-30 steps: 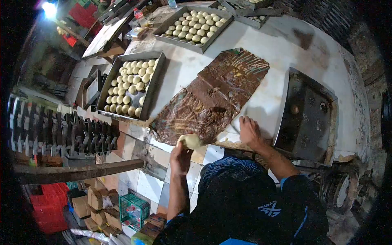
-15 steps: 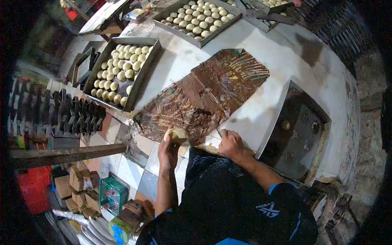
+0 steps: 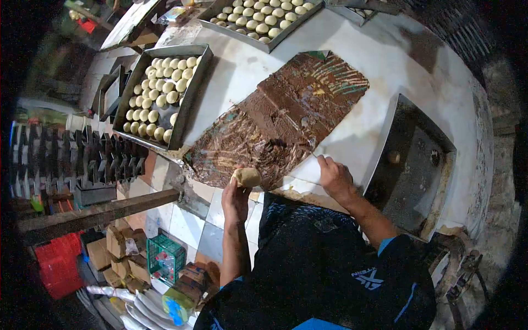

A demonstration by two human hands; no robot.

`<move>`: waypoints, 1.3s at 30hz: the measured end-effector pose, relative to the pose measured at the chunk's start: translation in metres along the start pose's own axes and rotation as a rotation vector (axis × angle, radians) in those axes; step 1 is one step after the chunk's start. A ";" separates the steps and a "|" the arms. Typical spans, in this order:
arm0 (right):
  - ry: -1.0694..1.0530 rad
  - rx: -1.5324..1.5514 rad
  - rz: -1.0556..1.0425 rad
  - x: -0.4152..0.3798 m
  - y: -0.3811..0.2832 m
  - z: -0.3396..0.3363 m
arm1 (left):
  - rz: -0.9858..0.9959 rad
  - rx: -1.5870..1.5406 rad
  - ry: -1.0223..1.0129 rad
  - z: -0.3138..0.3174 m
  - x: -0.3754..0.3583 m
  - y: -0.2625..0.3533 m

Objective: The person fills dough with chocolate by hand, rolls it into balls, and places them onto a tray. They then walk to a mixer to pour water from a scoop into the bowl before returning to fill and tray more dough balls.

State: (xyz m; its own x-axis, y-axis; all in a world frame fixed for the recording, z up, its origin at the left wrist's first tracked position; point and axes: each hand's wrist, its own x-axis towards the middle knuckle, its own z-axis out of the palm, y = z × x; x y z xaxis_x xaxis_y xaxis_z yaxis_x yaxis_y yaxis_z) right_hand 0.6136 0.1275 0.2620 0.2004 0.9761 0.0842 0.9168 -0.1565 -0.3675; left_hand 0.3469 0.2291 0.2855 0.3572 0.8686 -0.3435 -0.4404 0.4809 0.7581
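My left hand (image 3: 235, 201) holds a pale dough piece (image 3: 247, 177) over the near edge of a brown-smeared sheet (image 3: 220, 140). A thick brown paste (image 3: 269, 118) lies on the sheet, heaped toward its middle. My right hand (image 3: 335, 179) is closed round a thin tool (image 3: 315, 155), whose tip points toward the sheet's right edge; most of it is hidden by the fingers. To the right of that hand stands a dark metal tray (image 3: 404, 176) with a couple of small round pieces in it.
Two metal trays of pale dough balls stand on the white table (image 3: 357, 129), one at the left (image 3: 204, 61) and one at the far side (image 3: 269, 45). A wooden beam (image 3: 104, 210) juts in at the left. Below it are cardboard boxes and a green crate (image 3: 165, 258).
The view has shifted slightly. My right hand has moved a little right and away from my left hand, and the tool's tip shows near the sheet. The dough piece is still in my left hand.
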 end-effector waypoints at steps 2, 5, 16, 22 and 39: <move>-0.063 0.081 0.019 -0.004 0.001 0.002 | 0.002 0.084 0.012 0.001 0.001 0.000; -0.328 0.539 0.081 0.006 0.017 -0.001 | 0.008 0.082 0.033 0.002 0.009 -0.011; 0.213 0.237 -0.300 0.006 -0.024 0.011 | -0.456 -0.202 -0.002 0.025 0.026 -0.017; 0.155 0.059 -0.243 0.002 -0.002 0.013 | -0.161 -0.253 0.113 0.015 0.016 0.029; 0.514 0.551 -0.776 0.002 -0.299 -0.078 | 0.595 -0.042 -0.230 -0.019 -0.135 0.116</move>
State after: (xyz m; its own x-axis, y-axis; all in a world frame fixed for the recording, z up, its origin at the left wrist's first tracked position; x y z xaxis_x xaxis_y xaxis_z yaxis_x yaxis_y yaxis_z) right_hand 0.3671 0.1648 0.4446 -0.1295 0.5796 0.8046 0.5997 0.6919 -0.4019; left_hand 0.2319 0.1702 0.4089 0.2073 0.9429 0.2607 -0.6482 -0.0672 0.7585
